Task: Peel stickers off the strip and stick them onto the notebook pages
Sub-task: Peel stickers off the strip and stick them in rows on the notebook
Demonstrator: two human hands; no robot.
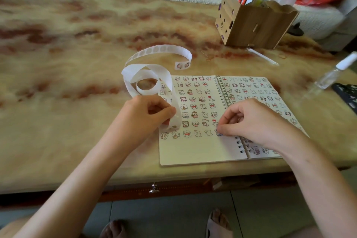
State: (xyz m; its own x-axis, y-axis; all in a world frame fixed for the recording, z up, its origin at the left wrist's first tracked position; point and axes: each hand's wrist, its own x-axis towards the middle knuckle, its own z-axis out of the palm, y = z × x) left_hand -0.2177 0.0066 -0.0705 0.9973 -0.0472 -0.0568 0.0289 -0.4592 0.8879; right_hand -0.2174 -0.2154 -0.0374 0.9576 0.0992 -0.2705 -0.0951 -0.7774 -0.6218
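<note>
An open spiral notebook lies on the table, both pages covered with rows of small cartoon stickers. A long white sticker strip curls in loops over the notebook's left edge and onto the table. My left hand pinches the strip's near end above the left page. My right hand rests on the notebook near the spiral, its thumb and forefinger pressed together on a small sticker at the end of the lowest row of the left page.
A wooden pen holder full of pens stands at the back right. A clear spray bottle lies at the right, with a dark object beside it. A thin clear stick lies behind the notebook. The table's front edge is near me.
</note>
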